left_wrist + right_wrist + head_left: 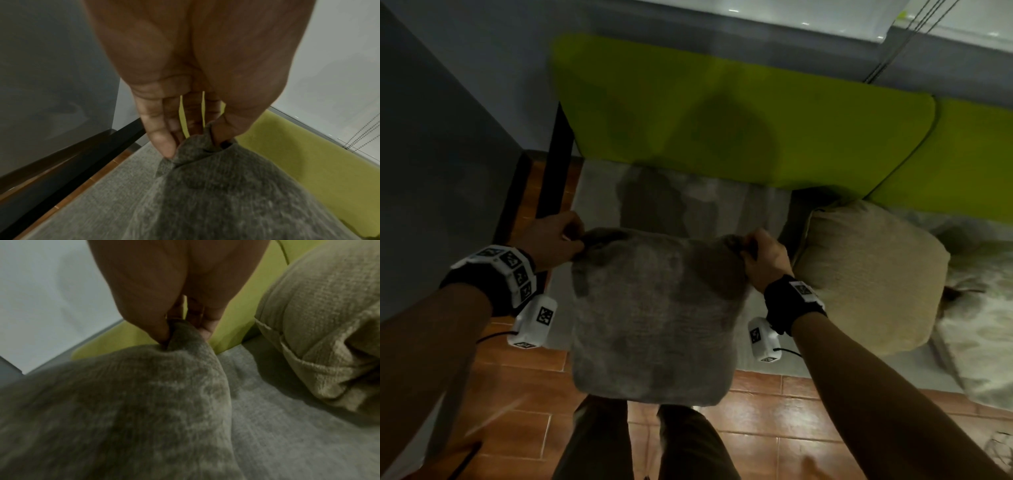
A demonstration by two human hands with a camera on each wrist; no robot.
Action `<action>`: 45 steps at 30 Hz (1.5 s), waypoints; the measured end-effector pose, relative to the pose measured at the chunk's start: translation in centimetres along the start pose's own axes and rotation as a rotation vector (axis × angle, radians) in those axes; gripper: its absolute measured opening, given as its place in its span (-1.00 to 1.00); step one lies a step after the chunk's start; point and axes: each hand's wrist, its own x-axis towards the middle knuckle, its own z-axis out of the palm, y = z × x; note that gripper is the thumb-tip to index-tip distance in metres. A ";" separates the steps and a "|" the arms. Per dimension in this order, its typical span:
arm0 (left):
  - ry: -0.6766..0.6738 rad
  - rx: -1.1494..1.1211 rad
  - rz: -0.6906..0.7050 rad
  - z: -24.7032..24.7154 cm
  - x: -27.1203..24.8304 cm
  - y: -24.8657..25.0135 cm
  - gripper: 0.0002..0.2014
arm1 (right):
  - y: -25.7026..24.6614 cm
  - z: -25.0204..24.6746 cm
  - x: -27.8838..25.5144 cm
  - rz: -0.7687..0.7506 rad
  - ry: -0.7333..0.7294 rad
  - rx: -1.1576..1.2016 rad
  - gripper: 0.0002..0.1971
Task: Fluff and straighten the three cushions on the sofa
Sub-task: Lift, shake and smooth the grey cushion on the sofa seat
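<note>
A grey cushion (654, 318) hangs in front of me over the sofa's front edge, held by its two top corners. My left hand (558, 240) pinches the left corner (197, 146) between thumb and fingers. My right hand (760, 257) pinches the right corner (180, 332) the same way. A beige cushion (866, 274) leans on the grey sofa seat (688, 202) to the right, close beside my right hand; it also fills the right wrist view's upper right (320, 308). Only these two cushions are in view.
Two lime-green back cushions (722, 123) stand along the sofa's back under a window sill. A black frame post (554, 164) and a grey wall bound the left side. A pale patterned throw (976, 325) lies on the seat at right. Brown floor tiles (808, 411) lie below.
</note>
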 end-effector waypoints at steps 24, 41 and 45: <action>0.056 -0.065 0.014 1.2 -1.5 -0.1 -0.86 | -1.6 -2.6 -1.0 0.245 -0.474 0.339 -0.84; 0.124 -0.069 0.008 -0.2 -1.9 0.8 -0.70 | -2.0 -1.6 -2.0 -0.173 -0.102 -0.343 -0.92; 0.134 -0.061 0.015 -0.2 -2.2 1.3 -0.72 | -1.4 -1.5 -1.0 -0.044 -0.050 -0.090 -0.83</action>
